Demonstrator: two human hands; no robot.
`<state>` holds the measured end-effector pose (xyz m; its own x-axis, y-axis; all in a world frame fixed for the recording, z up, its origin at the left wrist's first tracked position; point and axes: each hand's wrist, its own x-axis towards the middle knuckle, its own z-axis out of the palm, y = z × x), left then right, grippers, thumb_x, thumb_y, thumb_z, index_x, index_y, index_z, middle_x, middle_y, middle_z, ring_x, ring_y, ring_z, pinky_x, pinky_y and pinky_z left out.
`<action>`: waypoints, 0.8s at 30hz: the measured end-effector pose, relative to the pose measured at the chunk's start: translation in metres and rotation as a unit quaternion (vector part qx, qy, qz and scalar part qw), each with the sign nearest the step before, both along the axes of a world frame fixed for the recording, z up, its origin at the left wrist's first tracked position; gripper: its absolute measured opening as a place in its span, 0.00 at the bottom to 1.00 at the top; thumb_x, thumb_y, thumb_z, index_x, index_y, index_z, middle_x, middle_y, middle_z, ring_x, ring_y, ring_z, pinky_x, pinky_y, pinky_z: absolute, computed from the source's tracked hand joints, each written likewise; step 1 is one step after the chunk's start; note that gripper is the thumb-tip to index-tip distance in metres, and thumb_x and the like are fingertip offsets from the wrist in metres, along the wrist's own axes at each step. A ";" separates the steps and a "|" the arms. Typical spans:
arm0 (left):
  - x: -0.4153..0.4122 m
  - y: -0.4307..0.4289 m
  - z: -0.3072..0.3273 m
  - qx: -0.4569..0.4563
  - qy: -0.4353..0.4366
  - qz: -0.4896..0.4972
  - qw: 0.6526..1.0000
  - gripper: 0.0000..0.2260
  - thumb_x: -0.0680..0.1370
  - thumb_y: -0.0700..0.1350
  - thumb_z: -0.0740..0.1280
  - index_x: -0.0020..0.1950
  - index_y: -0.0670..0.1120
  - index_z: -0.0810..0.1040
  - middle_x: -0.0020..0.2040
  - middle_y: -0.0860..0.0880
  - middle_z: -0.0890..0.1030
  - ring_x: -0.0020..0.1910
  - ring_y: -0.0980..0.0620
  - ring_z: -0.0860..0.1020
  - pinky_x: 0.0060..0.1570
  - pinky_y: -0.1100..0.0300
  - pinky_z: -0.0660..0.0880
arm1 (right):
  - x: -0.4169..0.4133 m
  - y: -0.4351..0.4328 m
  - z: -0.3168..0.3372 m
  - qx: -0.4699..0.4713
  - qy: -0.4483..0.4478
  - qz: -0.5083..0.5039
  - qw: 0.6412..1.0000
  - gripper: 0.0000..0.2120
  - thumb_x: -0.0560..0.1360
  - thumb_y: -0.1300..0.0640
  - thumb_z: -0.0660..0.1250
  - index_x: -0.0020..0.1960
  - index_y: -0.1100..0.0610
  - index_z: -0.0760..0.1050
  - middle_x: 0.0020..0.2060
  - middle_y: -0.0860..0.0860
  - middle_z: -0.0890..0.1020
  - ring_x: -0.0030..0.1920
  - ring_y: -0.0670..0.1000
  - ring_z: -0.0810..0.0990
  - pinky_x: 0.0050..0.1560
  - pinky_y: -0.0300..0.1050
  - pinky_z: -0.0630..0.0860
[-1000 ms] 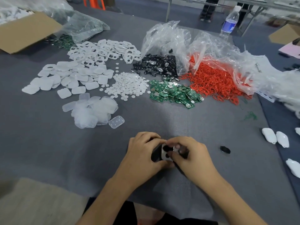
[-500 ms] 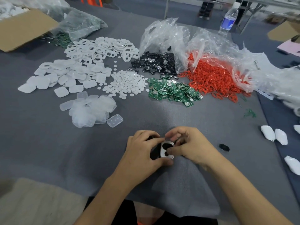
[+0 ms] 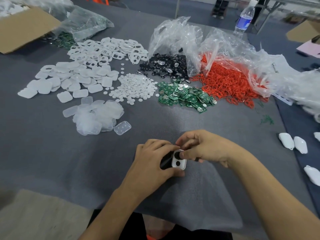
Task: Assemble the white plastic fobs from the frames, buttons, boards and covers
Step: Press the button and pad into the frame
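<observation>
I'm gripping the white frame [image 3: 180, 168] in my left hand [image 3: 152, 163] to steady it | my right hand [image 3: 206, 149] is pinching its 12 o'clock end, probably seating the black buttons [image 3: 178, 163]

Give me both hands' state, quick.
Left hand: closed, gripping the frame.
Right hand: closed, pinching the same frame's top end.

Legible text: none can be read | water bottle [image 3: 248, 10]: a blue label [image 3: 243, 22] is borne, its print too blurred to be made out | green boards [image 3: 186, 97]: pale markings are seen, too small to be read | numbers, brands, signs: none made out
</observation>
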<state>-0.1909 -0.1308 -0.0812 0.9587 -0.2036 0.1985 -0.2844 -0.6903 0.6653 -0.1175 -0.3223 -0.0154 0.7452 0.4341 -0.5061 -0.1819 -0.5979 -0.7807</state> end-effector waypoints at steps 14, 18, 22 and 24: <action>0.000 0.001 0.002 -0.026 -0.001 -0.012 1.000 0.28 0.65 0.69 0.72 0.63 0.66 0.76 0.59 0.66 0.76 0.65 0.62 0.71 0.64 0.56 0.63 | -0.001 -0.012 -0.007 0.076 0.049 0.028 0.996 0.10 0.75 0.66 0.71 0.54 0.57 0.80 0.32 0.50 0.77 0.28 0.45 0.69 0.25 0.35 0.64; 0.000 0.002 0.002 -0.023 0.002 -0.010 1.000 0.28 0.65 0.69 0.72 0.63 0.65 0.78 0.58 0.66 0.77 0.64 0.63 0.71 0.64 0.56 0.63 | -0.003 -0.012 -0.010 0.085 0.035 0.012 0.996 0.10 0.75 0.65 0.71 0.55 0.57 0.80 0.33 0.51 0.79 0.28 0.45 0.69 0.25 0.35 0.65; 0.000 0.002 0.002 -0.017 0.002 -0.013 1.000 0.27 0.65 0.70 0.71 0.63 0.64 0.79 0.58 0.66 0.78 0.64 0.63 0.71 0.64 0.56 0.63 | -0.006 -0.008 -0.012 0.055 0.000 0.009 0.998 0.08 0.75 0.63 0.73 0.52 0.55 0.81 0.32 0.50 0.79 0.29 0.45 0.71 0.29 0.38 0.67; 0.000 0.002 0.003 -0.015 0.000 -0.013 1.000 0.27 0.65 0.70 0.70 0.62 0.63 0.79 0.57 0.66 0.78 0.63 0.63 0.71 0.63 0.56 0.63 | -0.007 -0.006 -0.012 0.053 -0.007 0.003 0.999 0.07 0.74 0.63 0.73 0.52 0.55 0.81 0.35 0.55 0.78 0.30 0.46 0.71 0.29 0.38 0.68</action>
<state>-0.1906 -0.1291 -0.0786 0.9531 -0.2221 0.2056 -0.3022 -0.6619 0.6859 -0.1246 -0.3284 -0.0271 0.7491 0.4890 -0.4469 -0.1673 -0.5131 -0.8419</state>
